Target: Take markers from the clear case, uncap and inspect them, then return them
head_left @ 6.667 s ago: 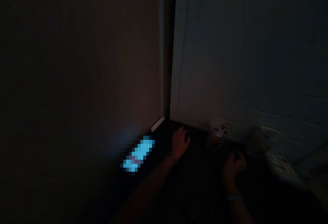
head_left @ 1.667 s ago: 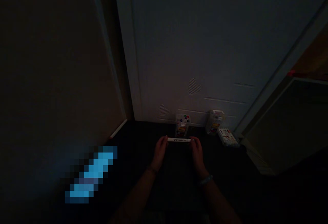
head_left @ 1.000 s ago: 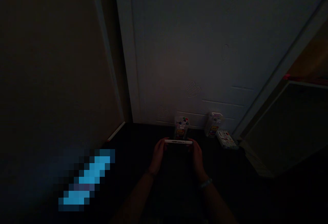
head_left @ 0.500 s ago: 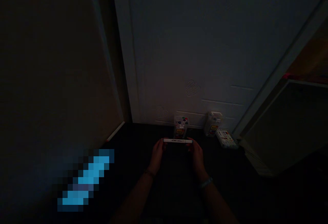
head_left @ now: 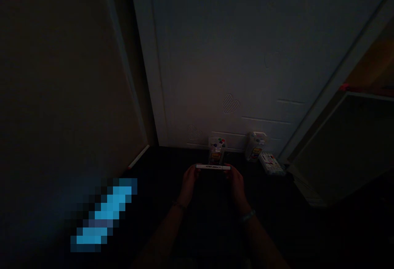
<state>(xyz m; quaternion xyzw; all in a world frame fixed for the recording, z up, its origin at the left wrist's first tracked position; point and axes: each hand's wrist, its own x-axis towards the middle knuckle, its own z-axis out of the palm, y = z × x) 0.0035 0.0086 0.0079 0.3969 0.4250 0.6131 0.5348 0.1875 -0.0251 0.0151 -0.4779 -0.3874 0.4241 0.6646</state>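
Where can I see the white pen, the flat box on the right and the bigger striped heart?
White pen (head_left: 213, 167): head camera view, middle of its barrel.
Flat box (head_left: 271, 164): head camera view, its printed upper face.
Bigger striped heart (head_left: 230, 104): head camera view, middle of its ridged stripes.

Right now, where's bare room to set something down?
The dark surface looks bare between the left hand and the glowing panel, and before the flat white case, right of the right hand. Crowded: back right, where a clear case stands beside the flat one, and behind the white marker, where a marker case stands. Darkness may hide items.
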